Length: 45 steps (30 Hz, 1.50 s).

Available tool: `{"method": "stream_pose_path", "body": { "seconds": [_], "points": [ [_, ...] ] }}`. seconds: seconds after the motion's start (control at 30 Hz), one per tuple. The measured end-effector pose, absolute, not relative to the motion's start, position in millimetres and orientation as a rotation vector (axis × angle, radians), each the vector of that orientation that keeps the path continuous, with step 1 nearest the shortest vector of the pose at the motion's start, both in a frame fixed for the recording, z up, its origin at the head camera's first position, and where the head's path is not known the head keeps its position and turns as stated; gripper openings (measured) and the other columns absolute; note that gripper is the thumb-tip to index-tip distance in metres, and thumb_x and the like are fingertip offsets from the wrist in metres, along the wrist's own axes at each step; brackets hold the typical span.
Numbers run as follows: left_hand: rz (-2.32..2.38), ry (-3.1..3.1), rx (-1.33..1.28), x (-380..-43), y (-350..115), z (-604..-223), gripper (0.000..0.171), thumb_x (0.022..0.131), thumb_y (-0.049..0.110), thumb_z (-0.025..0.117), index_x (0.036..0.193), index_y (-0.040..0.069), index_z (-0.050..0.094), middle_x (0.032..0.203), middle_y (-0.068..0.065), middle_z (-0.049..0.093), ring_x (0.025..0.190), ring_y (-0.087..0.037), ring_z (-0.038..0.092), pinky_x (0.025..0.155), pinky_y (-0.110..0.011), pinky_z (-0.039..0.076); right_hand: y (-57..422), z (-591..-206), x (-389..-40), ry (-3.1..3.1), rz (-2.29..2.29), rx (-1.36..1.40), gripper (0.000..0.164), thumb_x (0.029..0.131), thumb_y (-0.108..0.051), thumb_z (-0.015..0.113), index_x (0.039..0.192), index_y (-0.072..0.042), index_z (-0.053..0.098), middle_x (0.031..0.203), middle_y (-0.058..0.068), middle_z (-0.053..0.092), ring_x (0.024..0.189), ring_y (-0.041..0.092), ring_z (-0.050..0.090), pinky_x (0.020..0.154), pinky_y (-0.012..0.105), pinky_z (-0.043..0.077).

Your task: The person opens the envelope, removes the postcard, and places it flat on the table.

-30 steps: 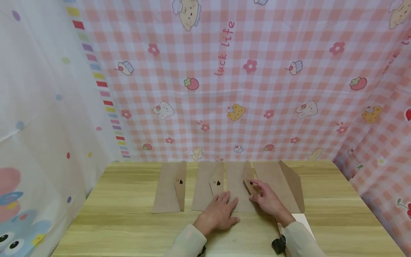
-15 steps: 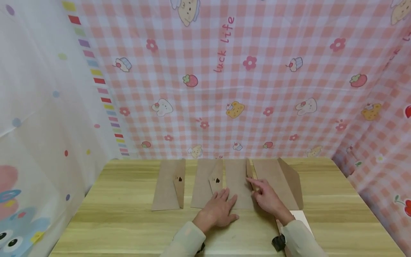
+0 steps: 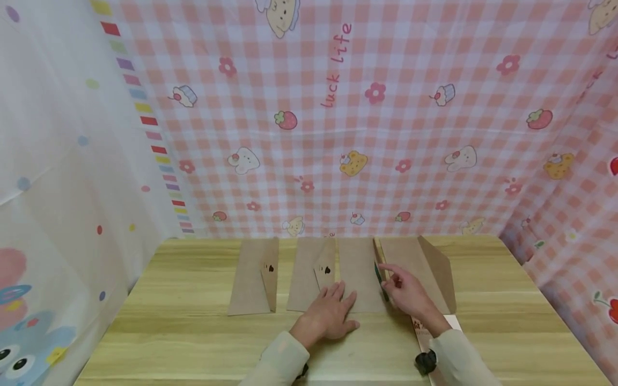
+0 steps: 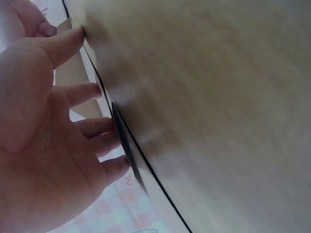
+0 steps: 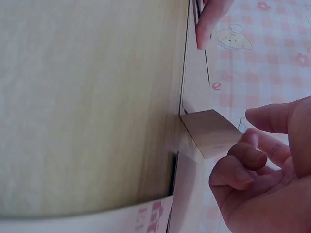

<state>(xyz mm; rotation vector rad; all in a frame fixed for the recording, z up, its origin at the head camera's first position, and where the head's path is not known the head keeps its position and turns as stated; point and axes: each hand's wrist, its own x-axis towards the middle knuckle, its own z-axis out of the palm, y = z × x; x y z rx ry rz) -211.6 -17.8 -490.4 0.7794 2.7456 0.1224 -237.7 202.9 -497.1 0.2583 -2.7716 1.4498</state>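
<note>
My left hand (image 3: 329, 317) lies flat, fingers spread, over the near edges of two brown paper envelopes. The second envelope from the left (image 3: 305, 273) has its flap folded over, with a small dark print. On the third envelope (image 3: 356, 273) the flap (image 5: 210, 132) stands raised along its right side, a dark green strip showing by it in the head view. My right hand (image 3: 410, 292) is at that flap, index finger extended to its edge and the other fingers curled. Its thumb stands apart from the flap in the right wrist view.
The leftmost envelope (image 3: 253, 276) has its flap folded over. The rightmost envelope (image 3: 403, 273) lies with its flap (image 3: 438, 273) spread out. Under my right forearm is a flat pale item with red print (image 3: 420, 328). Patterned cloth (image 3: 309, 134) hangs behind the wooden table (image 3: 183, 327).
My right index finger has lifted the third envelope's flap from folded over to upright, then shifted slightly right with it. My left hand stays in place.
</note>
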Motion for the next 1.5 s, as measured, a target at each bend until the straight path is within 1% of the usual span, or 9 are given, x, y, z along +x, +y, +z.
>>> {"method": "stream_pose_path", "body": {
  "seconds": [0.23, 0.33, 0.47, 0.6, 0.73, 0.83, 1.0, 1.27, 1.5],
  "points": [
    [0.123, 2.737, 0.781, -213, -18, -490, 0.069, 0.098, 0.052, 0.053, 0.156, 0.020, 0.034, 0.163, -0.014, 0.024, 0.151, -0.025, 0.021, 0.121, -0.043, 0.021, 213, -496, -237, -2.773, 1.596, 0.199, 0.049, 0.092, 0.003, 0.055, 0.141, 0.000, 0.050, 0.070, 0.000, 0.049, 0.057, 0.010, 0.044, 0.046, 0.023, 0.036],
    [0.119, 2.735, 0.782, -213, -19, -491, 0.069, 0.098, 0.052, 0.053, 0.156, 0.020, 0.034, 0.163, -0.014, 0.025, 0.151, -0.025, 0.021, 0.121, -0.043, 0.021, 216, -496, -237, -2.794, 1.620, 0.165, 0.049, 0.095, 0.000, 0.054, 0.144, -0.002, 0.048, 0.065, -0.002, 0.045, 0.053, 0.008, 0.040, 0.045, 0.022, 0.033],
    [0.111, 2.733, 0.784, -214, -19, -492, 0.069, 0.098, 0.053, 0.053, 0.156, 0.020, 0.034, 0.163, -0.013, 0.025, 0.151, -0.024, 0.021, 0.121, -0.043, 0.021, 220, -496, -236, -2.790, 1.685, 0.141, 0.050, 0.097, -0.002, 0.053, 0.146, 0.000, 0.043, 0.063, -0.001, 0.047, 0.054, 0.009, 0.040, 0.045, 0.021, 0.030],
    [0.107, 2.738, 0.791, -213, -19, -493, 0.069, 0.098, 0.053, 0.053, 0.156, 0.020, 0.035, 0.162, -0.013, 0.026, 0.151, -0.024, 0.021, 0.121, -0.043, 0.022, 223, -492, -234, -2.790, 1.724, 0.139, 0.051, 0.098, -0.002, 0.051, 0.146, 0.005, 0.039, 0.067, 0.002, 0.054, 0.060, 0.012, 0.048, 0.048, 0.023, 0.032],
    [0.114, 2.742, 0.798, -213, -20, -493, 0.069, 0.098, 0.052, 0.053, 0.155, 0.019, 0.035, 0.162, -0.014, 0.027, 0.151, -0.025, 0.022, 0.121, -0.044, 0.022, 224, -489, -234, -2.852, 1.666, 0.096, 0.049, 0.100, -0.005, 0.050, 0.146, 0.007, 0.038, 0.071, 0.006, 0.061, 0.070, 0.016, 0.057, 0.060, 0.025, 0.043],
    [0.121, 2.743, 0.798, -213, -21, -492, 0.069, 0.098, 0.052, 0.053, 0.155, 0.019, 0.035, 0.162, -0.014, 0.027, 0.151, -0.025, 0.022, 0.121, -0.044, 0.022, 226, -490, -236, -2.893, 1.635, 0.027, 0.050, 0.101, -0.009, 0.050, 0.146, 0.009, 0.037, 0.077, 0.007, 0.064, 0.067, 0.013, 0.056, 0.064, 0.025, 0.045],
    [0.131, 2.738, 0.795, -212, -21, -493, 0.069, 0.098, 0.053, 0.053, 0.155, 0.019, 0.035, 0.162, -0.014, 0.026, 0.151, -0.025, 0.022, 0.121, -0.044, 0.022, 226, -491, -239, -2.905, 1.691, -0.080, 0.052, 0.102, -0.014, 0.050, 0.147, 0.008, 0.035, 0.083, 0.009, 0.063, 0.054, 0.011, 0.043, 0.048, 0.024, 0.037],
    [0.151, 2.737, 0.790, -211, -20, -492, 0.069, 0.097, 0.052, 0.054, 0.155, 0.019, 0.035, 0.162, -0.014, 0.026, 0.151, -0.025, 0.021, 0.121, -0.044, 0.022, 224, -490, -239, -2.930, 1.625, -0.099, 0.052, 0.102, -0.019, 0.051, 0.146, 0.007, 0.038, 0.096, 0.012, 0.061, 0.057, 0.016, 0.047, 0.053, 0.030, 0.043],
    [0.162, 2.734, 0.782, -211, -19, -489, 0.069, 0.097, 0.052, 0.054, 0.155, 0.019, 0.035, 0.163, -0.014, 0.025, 0.151, -0.025, 0.021, 0.121, -0.044, 0.022, 221, -489, -242, -2.928, 1.573, -0.092, 0.049, 0.102, -0.019, 0.053, 0.140, 0.009, 0.042, 0.093, 0.014, 0.060, 0.056, 0.015, 0.046, 0.051, 0.030, 0.041]
  ]
}}
